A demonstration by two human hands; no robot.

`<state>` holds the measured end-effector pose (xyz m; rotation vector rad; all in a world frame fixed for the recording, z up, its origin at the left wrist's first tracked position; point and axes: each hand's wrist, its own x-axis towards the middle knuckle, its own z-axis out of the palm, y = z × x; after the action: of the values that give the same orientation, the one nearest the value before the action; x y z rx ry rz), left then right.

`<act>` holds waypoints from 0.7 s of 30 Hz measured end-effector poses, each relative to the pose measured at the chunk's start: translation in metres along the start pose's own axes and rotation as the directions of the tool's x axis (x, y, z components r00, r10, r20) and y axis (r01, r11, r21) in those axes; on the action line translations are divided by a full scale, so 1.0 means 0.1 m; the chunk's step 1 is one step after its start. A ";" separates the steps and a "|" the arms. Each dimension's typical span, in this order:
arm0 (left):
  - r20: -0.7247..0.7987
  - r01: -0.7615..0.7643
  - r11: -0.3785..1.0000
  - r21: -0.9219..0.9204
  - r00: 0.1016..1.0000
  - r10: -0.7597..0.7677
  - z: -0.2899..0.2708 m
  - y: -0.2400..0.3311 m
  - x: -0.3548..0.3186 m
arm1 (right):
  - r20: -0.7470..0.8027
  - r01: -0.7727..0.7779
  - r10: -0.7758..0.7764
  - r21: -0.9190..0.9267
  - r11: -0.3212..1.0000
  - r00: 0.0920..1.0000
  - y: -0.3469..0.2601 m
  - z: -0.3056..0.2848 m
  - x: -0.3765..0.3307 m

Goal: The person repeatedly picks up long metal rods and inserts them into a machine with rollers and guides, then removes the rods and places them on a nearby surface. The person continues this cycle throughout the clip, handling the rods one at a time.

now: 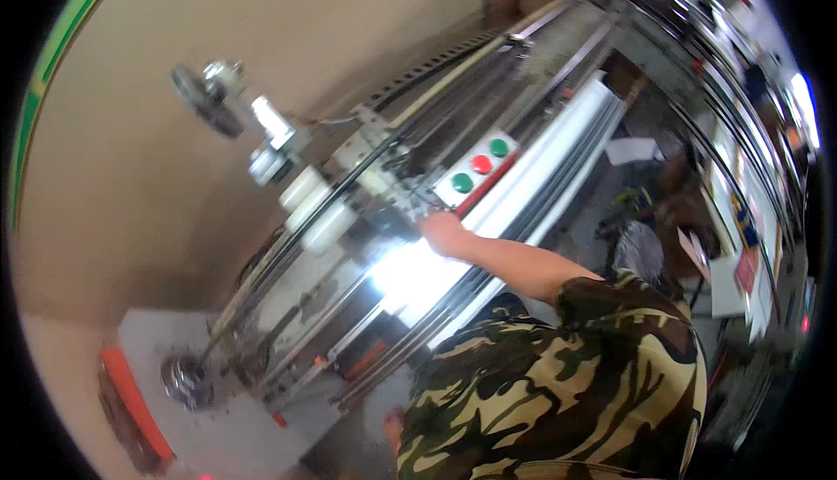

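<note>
My right arm reaches across to a long rail-mounted machine [514, 88]. The right hand [443, 232] looks closed, fist-like, against the machine's grey metal carriage [375, 166]; its fingertips are blurred, so the gripped part is unclear. Just beyond that hand sits a white control box [472, 168] with green and red push buttons. White rounded cylinders [316, 211] are attached to the carriage on the left. A strong glare washes out the surface below the hand. Only a blurred bit of my left hand [394, 428] shows beside the camouflage shirt, its fingers not discernible.
A dark wheel on a metal arm [209, 101] juts up toward the beige wall. White panels [567, 140] run along the machine's near side. An orange bar [135, 401] lies at lower left, near a round metal part [187, 382]. Cluttered racks [741, 131] stand at right.
</note>
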<state>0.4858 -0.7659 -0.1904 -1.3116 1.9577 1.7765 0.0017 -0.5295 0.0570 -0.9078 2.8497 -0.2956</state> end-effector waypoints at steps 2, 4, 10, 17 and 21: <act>0.044 -0.031 0.996 0.080 0.999 0.027 0.06 0.19 0.17 | -0.035 -0.066 0.067 0.035 0.997 0.997 0.05 0.13 0.19; 0.100 -0.064 0.984 0.164 0.994 0.048 0.02 0.39 0.32 | -0.106 -0.123 0.141 0.155 0.980 0.984 0.02 0.20 0.33; 0.247 -0.168 0.940 0.296 0.964 0.094 -0.09 0.83 0.58 | -0.150 -0.393 0.459 0.330 0.858 0.876 0.29 0.25 0.49; 0.332 -0.241 0.908 0.343 0.935 0.123 -0.26 0.93 0.75 | -0.051 -0.278 0.419 0.673 0.685 0.907 -0.06 -0.68 -0.55; 0.398 -0.307 0.879 0.364 0.905 0.151 -0.15 1.09 0.89 | 0.169 -0.309 0.440 0.912 0.269 0.882 -0.22 -0.70 -1.08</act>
<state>0.3633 -0.8332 -0.1674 -0.5834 2.1773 1.4311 0.0878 -0.4742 0.1376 0.0771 2.1698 -1.7049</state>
